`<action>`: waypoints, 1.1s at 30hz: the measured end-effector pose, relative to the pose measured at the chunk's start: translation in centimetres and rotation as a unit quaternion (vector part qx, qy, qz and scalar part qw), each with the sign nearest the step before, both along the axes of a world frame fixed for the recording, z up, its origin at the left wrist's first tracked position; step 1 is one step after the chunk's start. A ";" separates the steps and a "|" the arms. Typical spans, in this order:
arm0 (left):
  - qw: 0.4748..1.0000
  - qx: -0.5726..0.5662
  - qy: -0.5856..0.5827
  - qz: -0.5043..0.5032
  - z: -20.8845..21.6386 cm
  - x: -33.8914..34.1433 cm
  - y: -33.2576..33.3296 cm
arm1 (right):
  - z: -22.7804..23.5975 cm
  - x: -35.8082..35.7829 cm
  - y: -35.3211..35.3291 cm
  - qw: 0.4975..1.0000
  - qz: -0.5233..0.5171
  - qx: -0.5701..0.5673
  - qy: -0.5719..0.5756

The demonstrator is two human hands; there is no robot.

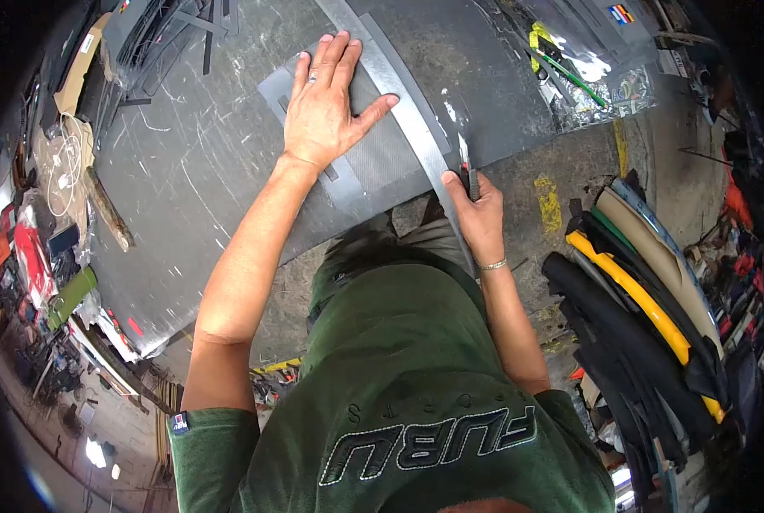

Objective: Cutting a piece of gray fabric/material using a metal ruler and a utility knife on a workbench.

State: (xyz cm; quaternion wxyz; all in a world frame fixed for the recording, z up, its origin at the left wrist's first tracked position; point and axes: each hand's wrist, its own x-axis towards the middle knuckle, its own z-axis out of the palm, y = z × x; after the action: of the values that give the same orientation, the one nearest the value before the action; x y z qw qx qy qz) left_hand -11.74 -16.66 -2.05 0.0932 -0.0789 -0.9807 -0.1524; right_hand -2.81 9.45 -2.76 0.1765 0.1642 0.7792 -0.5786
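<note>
Left hand (322, 107) flat on grey sheet (382, 162); right hand (476, 214) grips knife (467, 167) along metal ruler (399, 85).

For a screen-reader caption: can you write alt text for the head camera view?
Seen from above, a person's left hand presses flat on a long metal straightedge over a grey textured sheet, while the right hand draws a utility knife along its edge. Rolled material lies stacked at right.

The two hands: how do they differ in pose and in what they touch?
The left hand lies flat, fingers spread, pressing on the grey sheet; the right hand is curled around a knife. The left hand wears a ring, the right a wrist bracelet. Both are bare and work along the metal straightedge.
</note>
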 end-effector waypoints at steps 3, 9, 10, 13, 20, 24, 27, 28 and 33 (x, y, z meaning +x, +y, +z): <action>1.000 -0.007 -0.003 0.000 -0.2 0.0 -0.1 | 0.0 -0.1 0.0 1.000 0.009 0.011 -0.003; 1.000 -0.009 0.006 -0.009 0.1 -0.1 -0.1 | 0.4 -0.2 0.0 1.000 0.003 0.008 -0.006; 1.000 -0.017 0.005 -0.011 0.0 -0.1 -0.1 | 0.4 -0.2 0.0 1.000 0.001 0.011 -0.004; 0.999 -0.037 0.001 -0.017 -0.1 -0.2 -0.2 | -0.3 -0.3 0.1 1.000 -0.006 0.000 0.002; 0.996 -0.075 -0.051 -0.016 1.6 -0.2 0.7 | -2.5 0.0 1.1 0.996 0.038 0.070 0.047; 0.991 -0.087 -0.099 0.000 1.6 -0.3 0.6 | -1.8 -0.5 0.7 1.000 0.031 -0.002 0.001; 0.993 -0.063 -0.100 -0.008 1.0 -0.9 0.5 | -2.6 -0.6 1.0 0.997 0.017 -0.073 -0.030; 0.994 -0.032 -0.103 -0.010 0.6 -0.9 0.3 | -2.5 -0.6 0.9 0.996 0.028 -0.082 -0.029; 0.996 -0.009 -0.088 -0.006 -0.9 -0.8 -0.7 | -2.6 -0.9 0.3 0.989 0.020 -0.148 -0.003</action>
State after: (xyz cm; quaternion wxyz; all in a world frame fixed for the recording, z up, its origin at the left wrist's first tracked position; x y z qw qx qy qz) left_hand -12.50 -17.35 -2.93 0.0054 -0.0718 -0.9860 -0.1502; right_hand -3.67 9.74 -5.36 0.2125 0.1219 0.6877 -0.6834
